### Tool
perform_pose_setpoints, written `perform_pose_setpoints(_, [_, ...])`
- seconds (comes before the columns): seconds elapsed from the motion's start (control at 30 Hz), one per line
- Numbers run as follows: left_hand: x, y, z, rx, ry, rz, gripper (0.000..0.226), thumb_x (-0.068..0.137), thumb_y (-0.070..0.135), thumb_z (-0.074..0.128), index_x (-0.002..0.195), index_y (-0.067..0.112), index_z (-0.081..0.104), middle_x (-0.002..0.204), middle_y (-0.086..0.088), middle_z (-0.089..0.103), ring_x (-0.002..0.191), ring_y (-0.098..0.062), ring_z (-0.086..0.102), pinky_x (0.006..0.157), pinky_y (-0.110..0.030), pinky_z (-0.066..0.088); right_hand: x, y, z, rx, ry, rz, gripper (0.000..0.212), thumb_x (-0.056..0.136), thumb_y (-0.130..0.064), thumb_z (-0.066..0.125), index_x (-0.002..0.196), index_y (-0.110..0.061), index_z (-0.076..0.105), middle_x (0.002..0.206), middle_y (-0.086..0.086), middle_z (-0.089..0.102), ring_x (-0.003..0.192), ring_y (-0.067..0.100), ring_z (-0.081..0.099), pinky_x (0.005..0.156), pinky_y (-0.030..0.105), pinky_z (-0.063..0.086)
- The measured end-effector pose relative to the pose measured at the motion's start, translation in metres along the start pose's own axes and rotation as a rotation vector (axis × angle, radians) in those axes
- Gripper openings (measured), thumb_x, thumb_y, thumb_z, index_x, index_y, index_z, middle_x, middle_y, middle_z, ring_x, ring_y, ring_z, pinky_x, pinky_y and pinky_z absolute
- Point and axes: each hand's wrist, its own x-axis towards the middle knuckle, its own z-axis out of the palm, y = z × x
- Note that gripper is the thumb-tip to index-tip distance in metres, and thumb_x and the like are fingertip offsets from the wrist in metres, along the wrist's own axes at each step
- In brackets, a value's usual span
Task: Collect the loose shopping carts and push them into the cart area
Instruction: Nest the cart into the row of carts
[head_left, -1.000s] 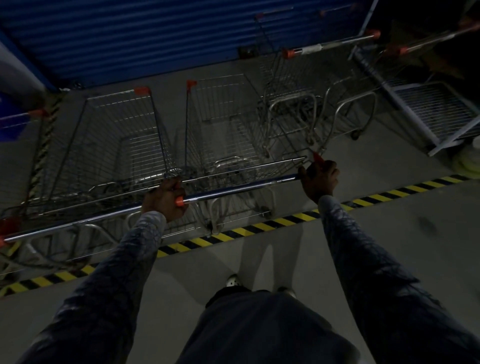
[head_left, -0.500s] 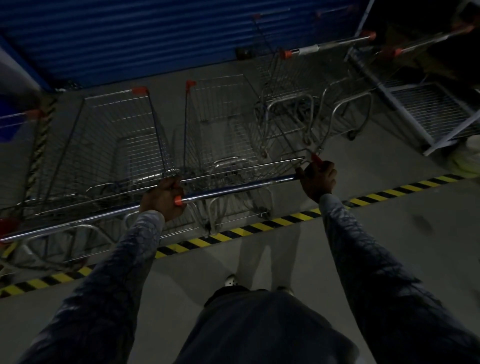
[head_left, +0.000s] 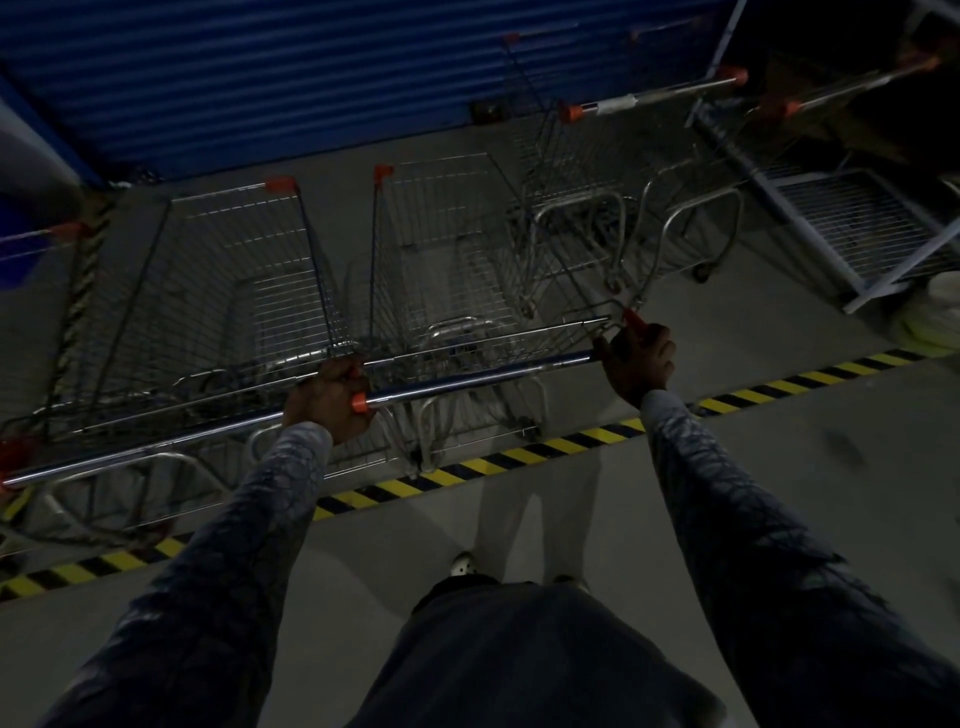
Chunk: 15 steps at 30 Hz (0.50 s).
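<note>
I hold a wire shopping cart (head_left: 447, 249) straight ahead by its chrome handle bar (head_left: 478, 376). My left hand (head_left: 330, 397) grips the bar's left end at an orange cap. My right hand (head_left: 639, 361) grips the right end by a red cap. A second wire cart (head_left: 228, 270) stands close beside it on the left, its long handle (head_left: 145, 447) running toward the lower left. Both carts sit beyond a yellow-and-black floor stripe (head_left: 519, 457). The scene is dim.
Two more carts (head_left: 587, 208) with orange-capped handles stand at the back right. A blue corrugated shutter (head_left: 311, 67) closes the far side. A metal rack (head_left: 852, 228) lies at the right, with a pale coiled object (head_left: 930, 317) beside it. Bare concrete floor (head_left: 810, 467) lies to my right.
The held cart has edged a little forward toward the shutter and my hands moved with it. The grip on the handle is unchanged.
</note>
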Motion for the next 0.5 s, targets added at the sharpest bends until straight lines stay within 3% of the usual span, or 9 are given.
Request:
perform_pose_setpoints(0.1, [0.001,-0.003,0.003,0.001,-0.020,0.006,0.048,0.067,0.054,0.056,0.101,0.026,0.076,0.143,0.001,0.054,0.129,-0.025,0.055,0.089,-0.048,0.056,-0.003,-0.003,-0.001,0.012,0.004,0.012,0.051,0.095,-0.057,0.056,0.132,-0.021,0.057,0.143,0.014,0.032,0.131,0.038,0.030,0.107,0.054,0.031])
perform_pose_setpoints(0.2, [0.001,-0.002,0.003,-0.003,-0.021,-0.021,0.041,0.068,0.046,0.074,0.104,0.026,0.076,0.144,0.001,0.054,0.131,-0.025,0.054,0.090,-0.048,0.055,-0.005,-0.005,-0.003,0.034,0.005,0.015,0.051,0.095,-0.057,0.056,0.134,-0.024,0.055,0.143,0.013,0.031,0.132,0.038,0.029,0.108,0.054,0.028])
perform_pose_setpoints(0.33, [-0.001,0.001,0.003,-0.015,0.020,0.003,0.051,0.067,0.055,0.050,0.100,0.029,0.077,0.138,0.000,0.060,0.121,-0.028,0.061,0.081,-0.048,0.059,-0.009,-0.006,-0.007,0.057,-0.012,0.012,0.052,0.097,-0.054,0.056,0.138,-0.022,0.052,0.152,0.015,0.024,0.138,0.036,0.024,0.111,0.056,0.022])
perform_pose_setpoints(0.5, [-0.001,0.001,0.003,-0.022,0.027,-0.011,0.050,0.066,0.054,0.050,0.099,0.029,0.078,0.138,0.001,0.060,0.122,-0.027,0.061,0.082,-0.050,0.059,-0.010,-0.007,-0.006,0.059,-0.008,0.022,0.047,0.097,-0.053,0.056,0.132,-0.022,0.054,0.153,0.016,0.023,0.140,0.036,0.023,0.112,0.056,0.021])
